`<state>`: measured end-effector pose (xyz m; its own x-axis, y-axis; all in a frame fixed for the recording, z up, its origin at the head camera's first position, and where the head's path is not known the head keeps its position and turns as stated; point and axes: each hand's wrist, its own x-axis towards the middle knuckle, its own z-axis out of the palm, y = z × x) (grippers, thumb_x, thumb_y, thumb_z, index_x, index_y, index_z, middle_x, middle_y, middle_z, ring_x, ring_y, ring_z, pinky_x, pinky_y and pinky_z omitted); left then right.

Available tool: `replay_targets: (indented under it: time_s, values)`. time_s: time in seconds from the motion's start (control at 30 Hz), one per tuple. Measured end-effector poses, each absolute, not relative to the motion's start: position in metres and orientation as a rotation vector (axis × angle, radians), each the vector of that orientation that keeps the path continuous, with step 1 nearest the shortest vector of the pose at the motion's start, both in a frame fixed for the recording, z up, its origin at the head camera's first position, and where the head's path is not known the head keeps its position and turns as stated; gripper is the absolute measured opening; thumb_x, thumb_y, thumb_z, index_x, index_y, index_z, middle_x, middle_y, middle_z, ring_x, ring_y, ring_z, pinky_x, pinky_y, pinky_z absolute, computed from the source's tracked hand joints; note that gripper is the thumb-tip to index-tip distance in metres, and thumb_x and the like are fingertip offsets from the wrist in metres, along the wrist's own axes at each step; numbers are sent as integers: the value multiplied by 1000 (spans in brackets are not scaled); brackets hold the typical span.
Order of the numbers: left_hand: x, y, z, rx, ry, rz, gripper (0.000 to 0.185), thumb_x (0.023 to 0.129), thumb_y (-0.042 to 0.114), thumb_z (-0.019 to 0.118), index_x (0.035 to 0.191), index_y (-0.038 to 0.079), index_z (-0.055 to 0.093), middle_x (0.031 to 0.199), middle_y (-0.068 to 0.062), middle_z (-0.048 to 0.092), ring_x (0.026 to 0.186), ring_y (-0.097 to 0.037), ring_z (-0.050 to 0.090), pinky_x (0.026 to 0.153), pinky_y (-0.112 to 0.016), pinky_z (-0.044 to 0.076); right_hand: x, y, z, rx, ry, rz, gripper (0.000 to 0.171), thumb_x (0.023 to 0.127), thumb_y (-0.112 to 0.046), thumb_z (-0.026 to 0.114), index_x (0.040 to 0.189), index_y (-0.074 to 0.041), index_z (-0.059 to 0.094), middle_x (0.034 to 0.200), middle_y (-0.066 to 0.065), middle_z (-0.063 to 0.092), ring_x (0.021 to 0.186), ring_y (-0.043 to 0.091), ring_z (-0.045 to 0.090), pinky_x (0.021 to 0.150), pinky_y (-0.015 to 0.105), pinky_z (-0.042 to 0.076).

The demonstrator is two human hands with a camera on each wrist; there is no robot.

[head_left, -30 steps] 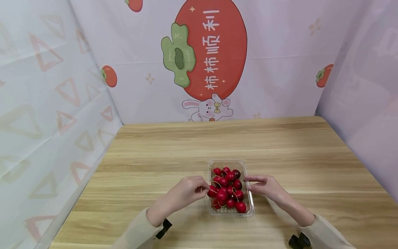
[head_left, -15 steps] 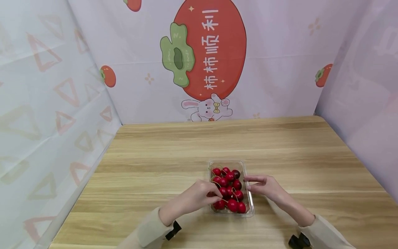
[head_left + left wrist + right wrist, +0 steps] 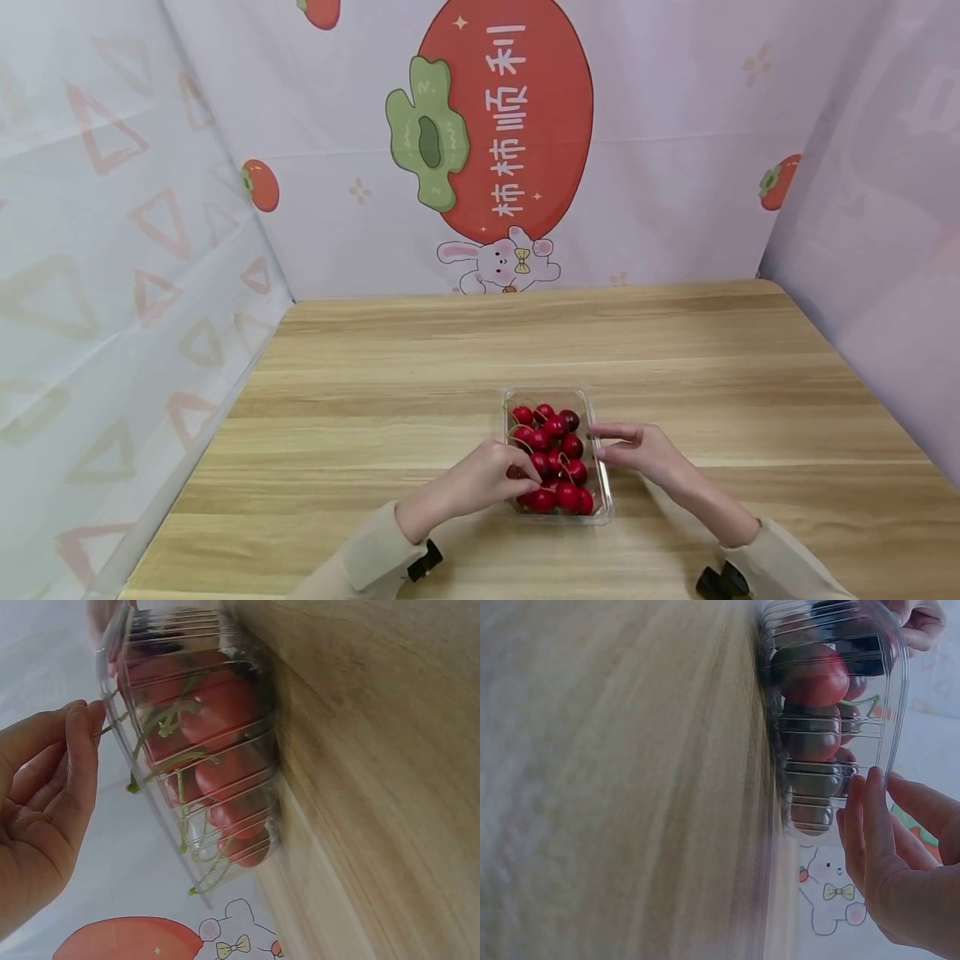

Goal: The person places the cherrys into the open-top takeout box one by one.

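A clear plastic box [image 3: 603, 500] of red cherries [image 3: 555, 427] with green stems sits on the wooden table. At its near left corner, my left hand [image 3: 487, 477] reaches over the rim and pinches a cherry's thin stem; that stem [image 3: 106, 730] shows between thumb and fingertip in the left wrist view. The cherry on it is partly hidden among the others, low in the box. On the opposite side, my right hand [image 3: 648, 454] holds the box by its right rim. In the right wrist view the rim passes between the fingers [image 3: 877, 817] of that hand.
The wooden table [image 3: 405, 358] stretches around the box on all sides. Behind it hangs a printed cloth [image 3: 675, 167] with a large persimmon and a rabbit, and cloth walls [image 3: 150, 250] stand at both sides.
My left hand has moved right from the box's left edge to its near part, lowering a cherry by its stem onto the others. My right hand has stayed at the right rim.
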<state>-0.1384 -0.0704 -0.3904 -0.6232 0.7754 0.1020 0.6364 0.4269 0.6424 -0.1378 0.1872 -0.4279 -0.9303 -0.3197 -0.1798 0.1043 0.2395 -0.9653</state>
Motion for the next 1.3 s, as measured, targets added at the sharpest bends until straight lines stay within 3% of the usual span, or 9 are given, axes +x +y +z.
replay_targets:
  time_s: [0.33, 0.97, 1.3]
  values:
    - [-144, -73, -401, 1195, 2515, 945, 4, 79, 6, 65, 80, 4, 69, 76, 0, 67, 58, 8, 48, 51, -7, 42, -138, 187, -427, -205, 2187, -1730, 49, 82, -19, 63, 121, 7, 48, 121, 22, 51, 95, 15, 60, 82, 27, 48]
    - [-142, -86, -395, 1265, 2657, 923, 7, 82, 11, 62, 86, 9, 66, 87, 3, 62, 73, -1, 53, 63, -9, 43, -138, 190, -427, -228, 2196, -1719, 52, 82, -21, 63, 121, 8, 48, 119, 24, 51, 94, 15, 60, 80, 27, 49]
    - [-143, -104, -396, 1287, 2712, 1012, 7, 81, 9, 62, 88, 6, 65, 91, 2, 58, 73, -4, 53, 60, -12, 45, -139, 194, -424, -343, 2248, -1653, 50, 83, -20, 61, 122, 9, 47, 117, 25, 53, 89, 13, 62, 77, 24, 49]
